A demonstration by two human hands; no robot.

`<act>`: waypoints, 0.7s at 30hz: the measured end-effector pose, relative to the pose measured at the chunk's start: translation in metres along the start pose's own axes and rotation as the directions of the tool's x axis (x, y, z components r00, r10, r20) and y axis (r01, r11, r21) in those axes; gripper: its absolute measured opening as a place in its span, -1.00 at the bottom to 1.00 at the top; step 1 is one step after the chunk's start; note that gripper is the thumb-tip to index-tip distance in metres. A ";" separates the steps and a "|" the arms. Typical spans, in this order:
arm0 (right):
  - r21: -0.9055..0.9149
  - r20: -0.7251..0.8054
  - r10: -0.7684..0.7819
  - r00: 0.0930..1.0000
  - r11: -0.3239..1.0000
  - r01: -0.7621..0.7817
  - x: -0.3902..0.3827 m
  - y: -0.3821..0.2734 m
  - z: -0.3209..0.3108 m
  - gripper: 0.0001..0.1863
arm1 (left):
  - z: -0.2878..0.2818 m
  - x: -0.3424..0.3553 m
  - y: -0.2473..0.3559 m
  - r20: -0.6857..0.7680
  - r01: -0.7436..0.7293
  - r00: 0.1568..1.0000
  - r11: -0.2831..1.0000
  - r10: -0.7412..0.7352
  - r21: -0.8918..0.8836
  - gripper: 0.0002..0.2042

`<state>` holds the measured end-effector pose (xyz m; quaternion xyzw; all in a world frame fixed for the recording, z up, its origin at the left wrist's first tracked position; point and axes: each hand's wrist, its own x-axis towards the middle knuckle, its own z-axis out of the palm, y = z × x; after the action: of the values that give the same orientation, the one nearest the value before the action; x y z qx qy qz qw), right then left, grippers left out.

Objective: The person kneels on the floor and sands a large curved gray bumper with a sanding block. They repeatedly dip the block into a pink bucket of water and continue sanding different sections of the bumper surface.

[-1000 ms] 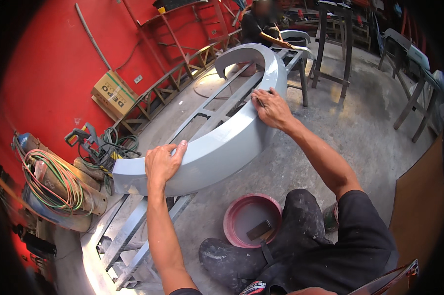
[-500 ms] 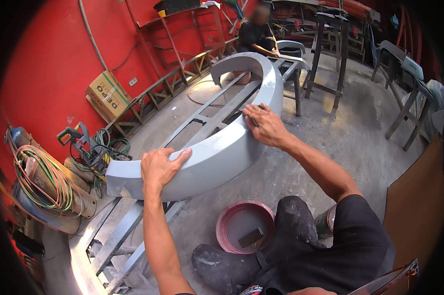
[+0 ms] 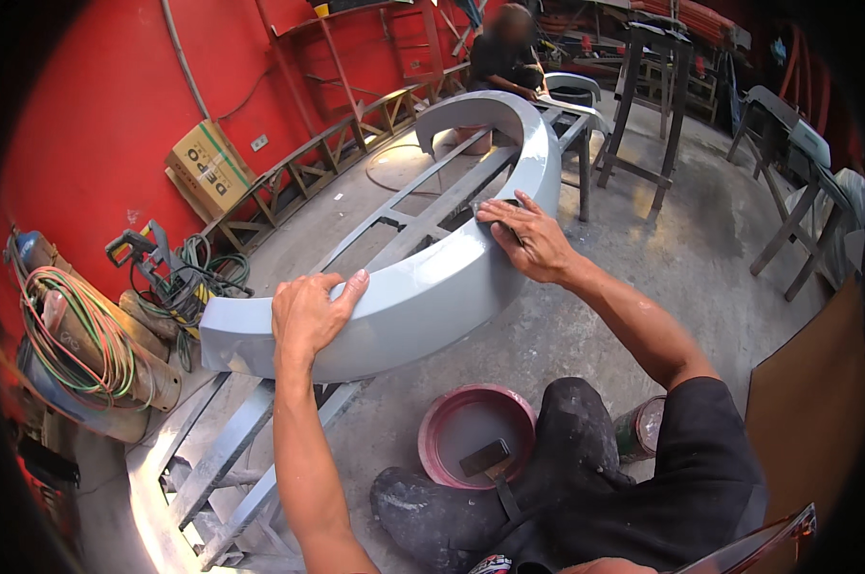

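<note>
A grey, curved wheel arch flare (image 3: 409, 320) lies across a metal frame stand (image 3: 224, 454) in front of me. My left hand (image 3: 310, 311) grips its near left part, the thumb stretched along the top and the fingers over the far edge. Farther along the curve, my right hand (image 3: 530, 237) presses a small dark sheet (image 3: 495, 205), which looks like sandpaper, against the inner edge. That hand's fingers lie nearly straight over the sheet and hide most of it. The grey surface looks wet and shiny near the right hand.
A pink basin (image 3: 427, 421) of cloudy water stands by my knees, with a dark rectangular thing (image 3: 484, 457) on a stem over it. A can (image 3: 649, 426) is at right. Gas cylinders with hoses (image 3: 78, 335) stand left. Another person (image 3: 501, 62) crouches beyond the flare.
My right hand has slid slightly along the flare's edge, its fingers straightening and its thumb lifting. My left hand keeps its place on the flare. The view has shifted a little.
</note>
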<state>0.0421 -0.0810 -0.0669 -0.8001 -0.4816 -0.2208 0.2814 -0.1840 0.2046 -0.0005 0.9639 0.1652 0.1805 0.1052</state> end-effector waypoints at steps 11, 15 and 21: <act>0.068 0.038 -0.045 0.998 0.997 0.042 0.004 0.006 -0.009 -0.55 | 0.002 -0.001 -0.002 -0.029 -0.026 0.999 1.000 0.026 0.006 -0.38; -0.264 -0.103 0.430 0.897 0.858 -0.441 0.057 0.120 -0.030 -0.46 | -0.003 0.008 0.015 0.035 0.004 0.999 1.000 -0.002 -0.031 -0.38; 0.174 -0.098 -0.027 0.995 0.984 0.044 -0.027 -0.051 0.023 -0.61 | -0.006 -0.001 -0.006 0.013 0.030 0.999 0.999 -0.030 0.013 -0.39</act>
<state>-0.0135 -0.0638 -0.0883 -0.7519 -0.4994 -0.2205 0.3696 -0.1887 0.2109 0.0027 0.9631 0.1802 0.1716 0.1026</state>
